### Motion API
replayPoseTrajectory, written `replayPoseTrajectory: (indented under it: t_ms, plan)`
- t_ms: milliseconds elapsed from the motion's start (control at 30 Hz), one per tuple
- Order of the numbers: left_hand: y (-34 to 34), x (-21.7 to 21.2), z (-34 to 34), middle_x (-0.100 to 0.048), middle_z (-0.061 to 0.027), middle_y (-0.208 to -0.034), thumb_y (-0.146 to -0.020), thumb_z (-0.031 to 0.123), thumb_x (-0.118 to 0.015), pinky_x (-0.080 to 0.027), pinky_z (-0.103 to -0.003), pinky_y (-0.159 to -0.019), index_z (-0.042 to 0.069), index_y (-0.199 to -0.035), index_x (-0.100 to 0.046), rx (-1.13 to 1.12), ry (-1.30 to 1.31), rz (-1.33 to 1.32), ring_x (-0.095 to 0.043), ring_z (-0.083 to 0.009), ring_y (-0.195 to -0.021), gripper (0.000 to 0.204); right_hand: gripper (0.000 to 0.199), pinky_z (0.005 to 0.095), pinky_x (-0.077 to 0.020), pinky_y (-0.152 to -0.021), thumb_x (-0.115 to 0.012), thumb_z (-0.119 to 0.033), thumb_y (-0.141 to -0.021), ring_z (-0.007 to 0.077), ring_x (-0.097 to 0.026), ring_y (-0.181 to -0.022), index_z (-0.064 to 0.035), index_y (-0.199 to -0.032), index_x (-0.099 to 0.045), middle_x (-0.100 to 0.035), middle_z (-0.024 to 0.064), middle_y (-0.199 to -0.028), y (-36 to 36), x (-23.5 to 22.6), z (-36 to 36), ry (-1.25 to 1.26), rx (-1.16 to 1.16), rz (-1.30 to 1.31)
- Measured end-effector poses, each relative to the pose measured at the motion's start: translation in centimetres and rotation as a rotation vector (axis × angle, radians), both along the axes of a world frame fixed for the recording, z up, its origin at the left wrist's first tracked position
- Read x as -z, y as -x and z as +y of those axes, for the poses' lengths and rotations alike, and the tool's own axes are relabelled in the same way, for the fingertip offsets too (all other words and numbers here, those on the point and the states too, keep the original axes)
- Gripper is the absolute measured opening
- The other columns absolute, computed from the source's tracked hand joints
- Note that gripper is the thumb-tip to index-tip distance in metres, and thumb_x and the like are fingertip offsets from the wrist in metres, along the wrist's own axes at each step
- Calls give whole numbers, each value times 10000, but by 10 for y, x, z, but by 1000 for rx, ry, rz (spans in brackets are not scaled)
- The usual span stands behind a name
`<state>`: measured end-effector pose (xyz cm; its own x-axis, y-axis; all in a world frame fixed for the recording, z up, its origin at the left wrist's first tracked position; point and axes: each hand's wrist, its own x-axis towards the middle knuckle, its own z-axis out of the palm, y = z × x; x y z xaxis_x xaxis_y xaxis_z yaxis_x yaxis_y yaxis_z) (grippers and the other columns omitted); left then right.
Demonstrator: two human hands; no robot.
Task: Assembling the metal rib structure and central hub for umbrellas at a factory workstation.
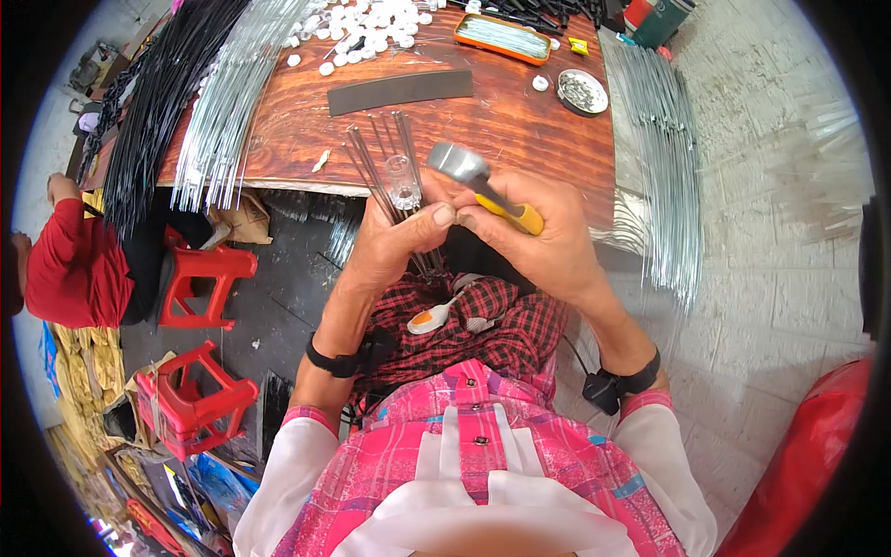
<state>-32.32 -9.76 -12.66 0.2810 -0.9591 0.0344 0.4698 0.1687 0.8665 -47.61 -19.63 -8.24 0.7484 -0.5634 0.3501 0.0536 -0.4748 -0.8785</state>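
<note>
Left hand (394,243) was clamped on a bundle of thin metal rods (382,162), fanned far-left over the worktop (520,121), a clear plastic cap (404,183) seated at their near end. Right hand (548,237) was closed on one hammer (483,186), head just right of the cap, handle running near-right. Rods: roughly six, exact count unclear. One cap, one hammer.

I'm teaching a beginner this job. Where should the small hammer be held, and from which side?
Probably by the yellow handle, from the person's right, as the right hand does here. The handle slants down to the right, leaving the grey metal head free above the clear cap and thin rods that the left hand holds.
</note>
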Motion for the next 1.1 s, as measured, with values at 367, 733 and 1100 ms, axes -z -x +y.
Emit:
replayPoseTrajectory:
  t_ms: [367, 733, 1100]
  plan:
    - [-10, 7, -3, -491, 24, -612, -832, 240, -739, -292, -215, -457, 47, -801, -577, 37, 31, -59, -401, -48, -516, 254, 146, 320, -454, -589, -708, -82, -802, 230, -613, -666, -9, -900, -628, -616, 108, -764, -6, 8, 3, 115, 10, -66]
    - [-12, 10, -7, -465, 41, -611, -836, 206, -734, -287, -213, -477, 66, -781, -552, 20, 15, -25, -395, -46, -537, 236, 150, 260, -416, -558, -674, -112, -851, 64, -507, -630, 8, -921, -620, -553, -13, -705, -14, 17, 0, -484, -82, -29]
    - [-20, 16, -12, -496, 35, -680, -786, 190, -768, -301, -211, -486, 54, -849, -573, 66, 7, 47, -408, -55, -553, 246, 203, 306, -467, -575, -711, -38, -744, 233, -621, -652, -13, -936, -650, -622, 100, -770, -19, 19, 0, 249, 74, -154]
